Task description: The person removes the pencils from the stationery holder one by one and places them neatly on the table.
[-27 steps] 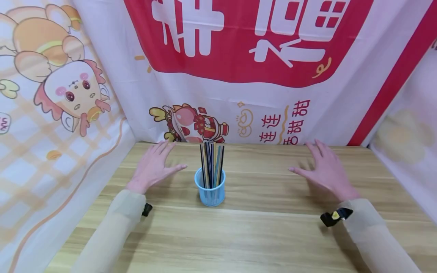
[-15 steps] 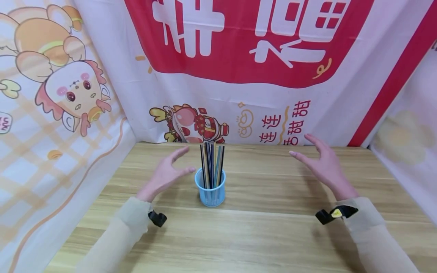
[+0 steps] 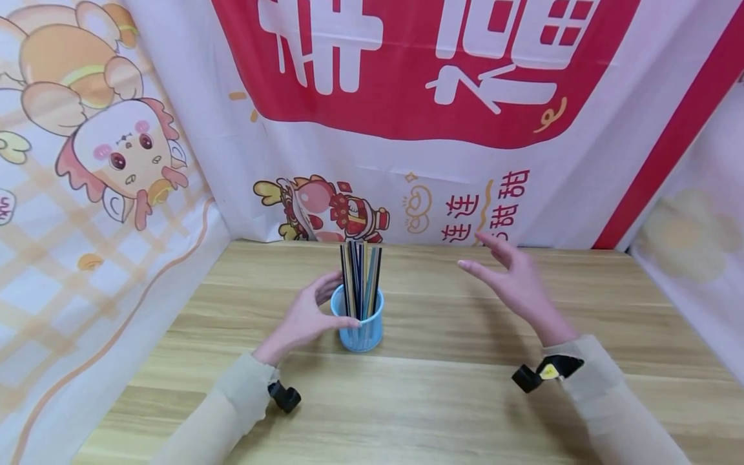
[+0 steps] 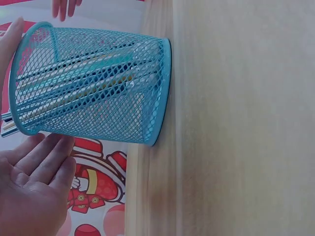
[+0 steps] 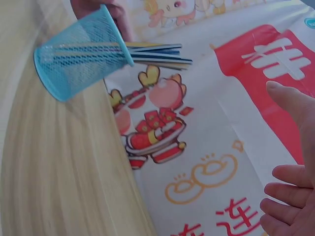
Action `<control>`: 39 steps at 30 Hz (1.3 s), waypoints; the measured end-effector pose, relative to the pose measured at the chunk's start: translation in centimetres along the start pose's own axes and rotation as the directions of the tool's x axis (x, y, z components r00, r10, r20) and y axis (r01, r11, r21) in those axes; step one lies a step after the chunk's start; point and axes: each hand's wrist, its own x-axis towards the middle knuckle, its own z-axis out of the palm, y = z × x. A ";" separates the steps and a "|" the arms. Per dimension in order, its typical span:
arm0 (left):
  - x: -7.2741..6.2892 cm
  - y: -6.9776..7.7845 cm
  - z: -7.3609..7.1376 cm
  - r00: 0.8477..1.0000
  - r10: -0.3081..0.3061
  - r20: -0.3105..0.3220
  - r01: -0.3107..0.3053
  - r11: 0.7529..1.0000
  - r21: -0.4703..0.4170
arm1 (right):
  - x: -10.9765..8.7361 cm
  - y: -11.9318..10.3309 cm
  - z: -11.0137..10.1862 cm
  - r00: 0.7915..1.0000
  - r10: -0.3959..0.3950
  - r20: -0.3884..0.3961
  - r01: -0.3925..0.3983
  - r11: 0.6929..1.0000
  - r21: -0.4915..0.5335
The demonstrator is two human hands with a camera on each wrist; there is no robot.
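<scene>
Wood-grain tabletop [image 3: 442, 407] bears 1 mesh cup [image 3: 363, 337] — light-blue, upright, thin sticks [image 3: 360, 281] poking out.

A wood-grained counter [image 3: 424, 407] meets a white back cloth [image 3: 372, 158], printed with a red panel [image 3: 401, 110] of large white characters [image 3: 349, 35]. Below the panel sit a red-and-pink cartoon figure [image 3: 325, 210] and smaller red characters [image 3: 459, 208]. An orange-checked cloth [image 3: 41, 284] with an upside-down cartoon animal [image 3: 124, 148] hangs at left; a blurred pale flower [image 3: 686, 232] marks the right cloth [image 3: 712, 303].

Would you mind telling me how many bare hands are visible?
2: the left hand, around one side of the light-blue mesh cup; the right hand, raised above the wood-grain table.
</scene>
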 end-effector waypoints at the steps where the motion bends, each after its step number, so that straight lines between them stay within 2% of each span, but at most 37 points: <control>1: 0.0 0.0 0.1 1.000 0.000 0.001 0.000 1.000 0.002 | 0.0 -0.2 0.3 1.000 -0.010 0.004 0.010 1.000 0.007; 9: 0.2 0.0 0.5 1.000 0.023 -0.006 -0.023 0.999 0.038 | 0.4 -1.4 2.6 0.996 -0.086 0.028 0.085 0.995 0.054; 17: 0.2 0.2 0.9 0.999 0.036 -0.022 -0.035 0.999 0.029 | 1.0 -2.6 5.0 0.991 -0.105 0.079 0.096 0.989 0.108; 23: 0.4 0.3 1.0 0.999 0.046 -0.016 -0.046 0.999 0.016 | 1.3 -3.0 7.6 0.987 -0.110 0.117 0.091 0.984 0.151; 30: 0.3 0.1 0.9 0.999 0.046 -0.015 -0.046 0.999 -0.002 | 1.7 -2.9 11.0 0.974 -0.170 0.150 0.146 0.977 0.155; 34: 0.2 0.0 0.8 0.999 0.041 -0.017 -0.041 0.999 -0.001 | 1.9 -2.8 12.5 0.974 -0.151 0.167 0.115 0.972 0.207; 39: 0.0 -0.1 0.9 0.999 0.035 -0.021 -0.035 0.999 -0.003 | 1.9 -2.7 13.7 0.983 -0.115 0.146 0.076 0.965 0.251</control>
